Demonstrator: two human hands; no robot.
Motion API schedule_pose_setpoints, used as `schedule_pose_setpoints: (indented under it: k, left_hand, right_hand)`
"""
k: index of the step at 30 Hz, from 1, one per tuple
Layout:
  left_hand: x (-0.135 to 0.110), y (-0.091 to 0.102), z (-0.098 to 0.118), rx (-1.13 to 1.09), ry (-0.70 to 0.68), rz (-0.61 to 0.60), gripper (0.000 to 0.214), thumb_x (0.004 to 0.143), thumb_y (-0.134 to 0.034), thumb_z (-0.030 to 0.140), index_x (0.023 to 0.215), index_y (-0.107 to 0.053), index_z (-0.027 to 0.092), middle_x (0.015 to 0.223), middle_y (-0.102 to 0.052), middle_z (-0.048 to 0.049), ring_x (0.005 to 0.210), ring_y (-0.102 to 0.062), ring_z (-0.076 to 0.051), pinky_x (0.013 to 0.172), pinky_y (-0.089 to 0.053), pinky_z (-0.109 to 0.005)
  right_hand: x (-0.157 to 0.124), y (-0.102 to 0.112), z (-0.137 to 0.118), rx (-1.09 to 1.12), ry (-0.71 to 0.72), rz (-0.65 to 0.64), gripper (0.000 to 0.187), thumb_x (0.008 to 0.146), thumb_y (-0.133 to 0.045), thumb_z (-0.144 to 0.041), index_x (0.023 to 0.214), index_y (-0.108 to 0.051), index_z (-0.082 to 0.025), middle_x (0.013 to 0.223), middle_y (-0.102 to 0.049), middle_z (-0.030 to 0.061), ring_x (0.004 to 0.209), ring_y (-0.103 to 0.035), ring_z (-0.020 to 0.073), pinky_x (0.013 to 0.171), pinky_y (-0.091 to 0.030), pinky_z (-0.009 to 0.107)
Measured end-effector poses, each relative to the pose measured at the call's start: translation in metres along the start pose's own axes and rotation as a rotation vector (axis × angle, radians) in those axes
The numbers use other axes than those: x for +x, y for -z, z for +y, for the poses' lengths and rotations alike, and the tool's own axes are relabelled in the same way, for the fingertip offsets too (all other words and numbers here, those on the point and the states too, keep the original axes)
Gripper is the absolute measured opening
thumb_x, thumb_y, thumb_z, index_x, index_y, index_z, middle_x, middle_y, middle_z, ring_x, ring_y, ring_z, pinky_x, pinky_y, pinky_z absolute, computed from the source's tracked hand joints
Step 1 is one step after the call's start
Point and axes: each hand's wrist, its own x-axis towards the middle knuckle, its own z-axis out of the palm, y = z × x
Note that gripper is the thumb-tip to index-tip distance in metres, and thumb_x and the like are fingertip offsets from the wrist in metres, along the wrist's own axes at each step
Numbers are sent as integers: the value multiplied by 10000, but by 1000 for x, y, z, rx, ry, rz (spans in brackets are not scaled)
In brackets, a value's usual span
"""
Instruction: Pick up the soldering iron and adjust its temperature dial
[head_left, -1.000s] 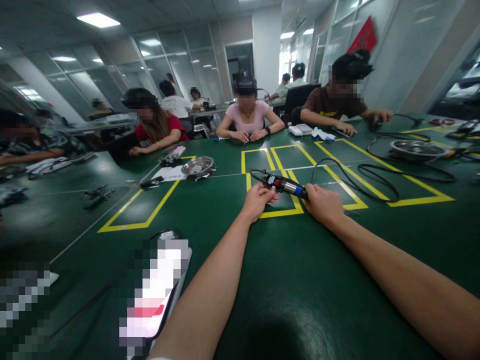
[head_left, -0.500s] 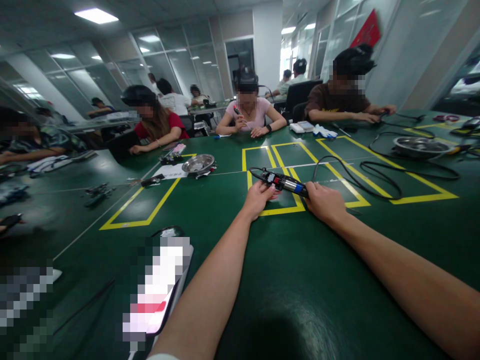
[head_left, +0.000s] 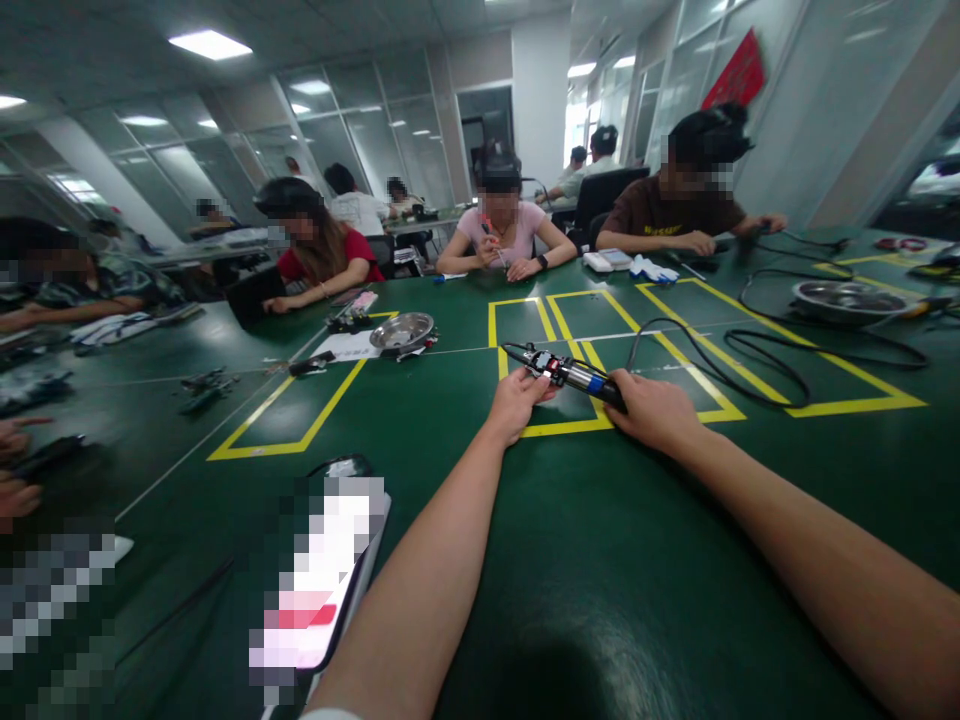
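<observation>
My right hand (head_left: 656, 408) is wrapped around the black body of a corded electric screwdriver (head_left: 583, 377), which has a silver section and a blue band. The tool points left, and its black cord (head_left: 675, 320) shows beyond my right hand. At its front end, my left hand (head_left: 516, 405) pinches a small black part (head_left: 541, 362) with light and red details and a thin dark loop on its left side. Tool and part meet or overlap there; I cannot make out the exact contact. Both hands are above a yellow-taped rectangle (head_left: 566, 428).
On the green table (head_left: 600, 560) a phone (head_left: 322, 570) lies left of my left forearm. Metal bowls stand at the left (head_left: 405, 333) and right (head_left: 847, 300). Loose dark parts (head_left: 206, 388) lie further left. Several people sit around the table; a co-worker's hands (head_left: 19, 470) are at the left edge.
The whole view has shifted slightly. My hands keep the same hold, the screwdriver tilting a little more downward at its right end. At the left edge, a co-worker's hands have come into view.
</observation>
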Motion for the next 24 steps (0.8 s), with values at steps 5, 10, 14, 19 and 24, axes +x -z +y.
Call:
schedule_pose_setpoints:
  k: [5, 10, 14, 19, 24]
  left_hand:
    - [0, -1, 0, 16, 6, 20, 456, 787, -757, 295, 1162, -590, 96, 986, -735, -139, 916, -715, -232, 926, -524, -417]
    - [-1, -2, 3, 47, 2, -9, 513, 791, -750, 334, 1214, -574, 104, 1063, -720, -168, 964, -708, -254, 910, -527, -426]
    - [-5, -5, 7, 56, -8, -68, 590, 772, -768, 295, 1288, -530, 139, 1201, -669, -187, 1051, -680, -274, 882, -531, -395]
    - [-9, -9, 8, 67, 35, -61, 621, 748, -779, 203, 1303, -507, 139, 1274, -623, -210, 973, -702, -239, 844, -543, -379]
    - [-9, -8, 8, 116, 21, -20, 408, 781, -744, 192, 1143, -584, 93, 1011, -703, -150, 846, -716, -202, 786, -551, -344]
  right_hand:
    - [2, -3, 11, 30, 77, -41, 402, 921, -441, -477, 1194, -491, -187, 1112, -659, 143, 892, -653, 284, 696, -432, 342]
    - [0, 0, 9, 31, 88, -61, 350, 910, -459, -399, 1177, -490, -175, 1087, -670, 146, 866, -664, 283, 685, -435, 337]
    - [-1, 12, 2, 37, 28, -39, 386, 898, -475, -379, 1227, -482, -178, 1056, -681, 145, 825, -666, 289, 675, -438, 345]
    - [5, 22, 4, 261, -176, 18, 331, 844, -551, -394, 1080, -586, -165, 872, -681, 129, 761, -644, 272, 637, -442, 332]
    - [16, 15, 34, 1219, -407, -1, 234, 754, -630, -334, 917, -576, -175, 650, -554, 12, 525, -510, 133, 444, -380, 232]
